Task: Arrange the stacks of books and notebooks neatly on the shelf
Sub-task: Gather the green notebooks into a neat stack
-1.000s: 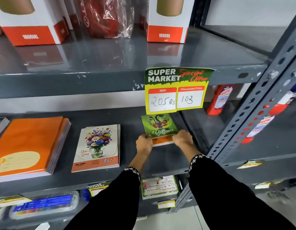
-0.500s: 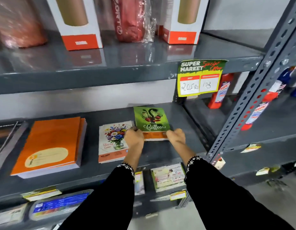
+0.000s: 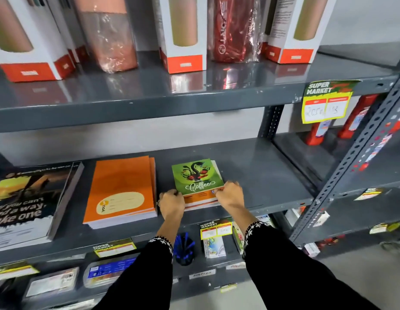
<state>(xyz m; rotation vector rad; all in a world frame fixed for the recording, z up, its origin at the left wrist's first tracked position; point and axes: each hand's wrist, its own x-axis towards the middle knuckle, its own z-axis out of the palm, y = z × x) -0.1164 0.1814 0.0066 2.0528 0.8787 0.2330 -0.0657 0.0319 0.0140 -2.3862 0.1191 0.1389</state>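
Both hands, left hand [image 3: 172, 203] and right hand [image 3: 230, 194], pinch the green notebook stack [image 3: 198, 179] by its near corners (orange stack [image 3: 121, 189] just left); uneven pressure could fan the lower copies askew.

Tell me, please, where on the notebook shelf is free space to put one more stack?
Bare shelf lies right of the green Coffee stack, up to the slotted upright. The left is crowded: orange stack and dark quote books, with narrow gaps. Both the left hand and the right hand grip the green stack.
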